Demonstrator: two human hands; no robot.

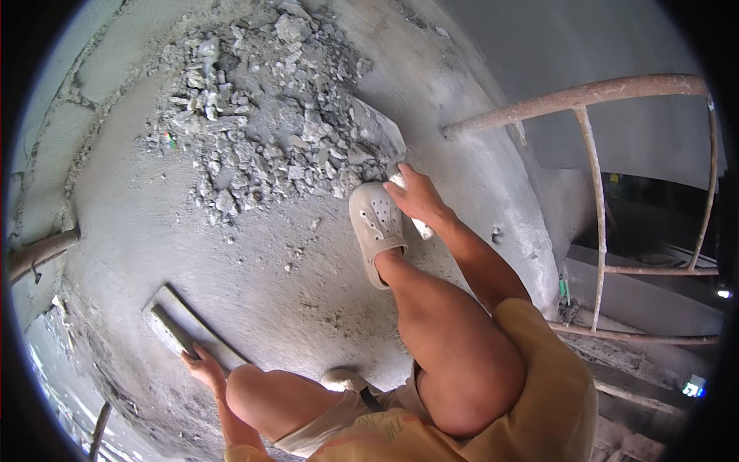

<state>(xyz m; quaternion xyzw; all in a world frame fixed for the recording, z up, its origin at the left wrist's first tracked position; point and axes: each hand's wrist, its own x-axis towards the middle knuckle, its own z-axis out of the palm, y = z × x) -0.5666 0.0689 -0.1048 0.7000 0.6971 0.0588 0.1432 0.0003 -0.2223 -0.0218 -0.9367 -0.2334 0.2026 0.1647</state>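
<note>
My right hand [420, 197] is closed around the pale handle of a trowel [382, 123], beside my right clog. The trowel's grey blade lies against the right edge of a heap of broken mortar and rubble [269, 115], with part of it hidden by the pieces. My left hand [205, 369] grips the handle end of a flat rectangular plastering float [202, 329], low on the left by my left knee. The float is close to the grey concrete floor; whether it touches is hard to tell.
My right foot in a beige clog [377, 215] stands just below the rubble. At the right is a rusty metal railing [585, 96] along the floor's edge, with a lower area beyond. A rusty pipe [42, 254] juts in at the left, by the block wall [46, 123].
</note>
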